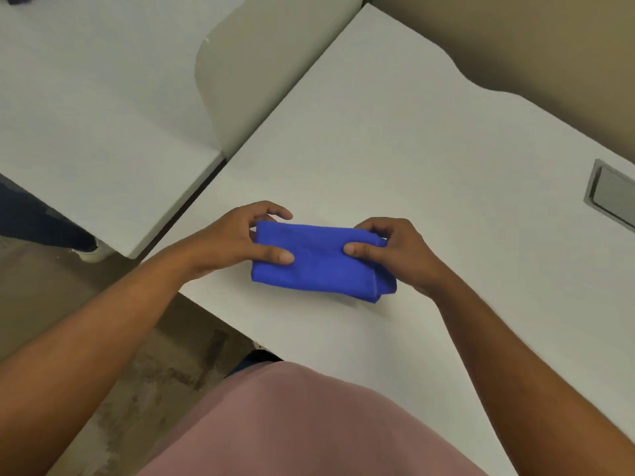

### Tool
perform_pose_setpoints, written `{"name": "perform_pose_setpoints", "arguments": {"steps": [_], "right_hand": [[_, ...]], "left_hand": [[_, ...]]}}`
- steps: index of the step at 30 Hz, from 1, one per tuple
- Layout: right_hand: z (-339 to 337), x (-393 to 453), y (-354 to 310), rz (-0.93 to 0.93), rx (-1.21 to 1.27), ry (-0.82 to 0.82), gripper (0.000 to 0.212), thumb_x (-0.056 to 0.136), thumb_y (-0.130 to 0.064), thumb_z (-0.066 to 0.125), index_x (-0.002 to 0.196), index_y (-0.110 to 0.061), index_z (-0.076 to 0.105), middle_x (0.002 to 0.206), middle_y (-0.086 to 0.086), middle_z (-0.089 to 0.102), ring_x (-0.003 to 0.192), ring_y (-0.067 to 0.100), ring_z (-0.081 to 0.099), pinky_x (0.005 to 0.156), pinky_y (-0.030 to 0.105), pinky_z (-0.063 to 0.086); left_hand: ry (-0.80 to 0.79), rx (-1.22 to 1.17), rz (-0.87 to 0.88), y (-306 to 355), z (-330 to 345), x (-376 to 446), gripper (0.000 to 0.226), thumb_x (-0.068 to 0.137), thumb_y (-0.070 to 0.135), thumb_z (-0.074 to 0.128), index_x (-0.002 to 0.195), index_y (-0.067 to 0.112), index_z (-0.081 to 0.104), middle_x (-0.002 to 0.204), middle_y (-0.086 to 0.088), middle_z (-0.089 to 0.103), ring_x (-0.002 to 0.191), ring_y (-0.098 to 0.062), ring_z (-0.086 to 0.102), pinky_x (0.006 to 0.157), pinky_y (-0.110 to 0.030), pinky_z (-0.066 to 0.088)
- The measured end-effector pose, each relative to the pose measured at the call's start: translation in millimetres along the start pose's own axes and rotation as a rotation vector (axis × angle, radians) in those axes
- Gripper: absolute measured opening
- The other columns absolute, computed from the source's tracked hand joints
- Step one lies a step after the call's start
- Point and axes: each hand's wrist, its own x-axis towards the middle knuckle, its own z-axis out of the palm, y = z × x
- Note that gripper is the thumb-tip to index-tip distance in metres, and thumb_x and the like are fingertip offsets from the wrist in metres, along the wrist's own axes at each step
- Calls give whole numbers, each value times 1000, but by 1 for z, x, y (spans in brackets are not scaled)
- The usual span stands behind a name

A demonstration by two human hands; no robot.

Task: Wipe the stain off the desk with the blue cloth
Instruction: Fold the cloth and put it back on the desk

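A folded blue cloth (319,266) sits over the white desk (395,149), near its front edge. My left hand (233,238) grips the cloth's left end, thumb on top and fingers curled behind. My right hand (395,250) grips the right end the same way. The cloth's lower edge seems to rest on the desk. No stain shows on the visible desk surface; anything under the cloth is hidden.
A second white desk (86,115) lies to the left, parted from mine by a curved grey divider panel (261,63). A grey cable hatch (611,197) is set into the desk at the right edge. Brown floor (137,355) shows below left.
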Motion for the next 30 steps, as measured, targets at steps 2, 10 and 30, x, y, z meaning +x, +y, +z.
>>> {"name": "perform_pose_setpoints", "arguments": {"steps": [2, 10, 30], "right_hand": [[-20, -13, 10, 52, 114, 69, 24, 83, -33, 90, 101, -24, 77, 104, -1, 80, 96, 16, 78, 76, 24, 61], [-88, -70, 70, 161, 617, 323, 49, 81, -17, 90, 124, -9, 69, 123, 11, 77, 114, 33, 74, 82, 31, 61], [-339, -63, 157, 1, 258, 1086, 59, 83, -24, 88, 120, -31, 42, 120, -18, 53, 105, -11, 60, 81, 22, 53]], "left_hand": [[-7, -11, 2, 11, 15, 13, 71, 58, 38, 101, 121, 46, 67, 108, 9, 75, 100, -17, 78, 83, -30, 64], [117, -142, 33, 73, 110, 82, 27, 94, 28, 76, 120, 27, 70, 114, 7, 80, 104, -14, 77, 80, -31, 61], [433, 189, 254, 194, 331, 319, 38, 84, 25, 85, 112, 35, 61, 131, 3, 58, 100, -4, 63, 74, -17, 46]]}}
